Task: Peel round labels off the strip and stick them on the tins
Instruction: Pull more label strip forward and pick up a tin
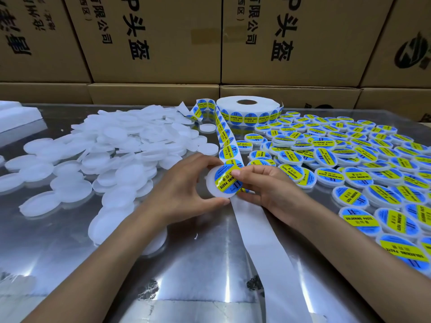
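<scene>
Apparently hands (224, 185) near table edge (210, 308).

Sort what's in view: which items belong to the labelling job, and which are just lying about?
In the job:
- left hand holding a white tin
- right hand pressing a round label onto it
- label strip and label roll
- unlabelled tins
- labelled tins

Lying about:
- cardboard boxes
- white foam block

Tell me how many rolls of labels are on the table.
1. The roll of labels lies flat at the far edge of the table, behind the labelled tins. Others may be outside the view.
</scene>
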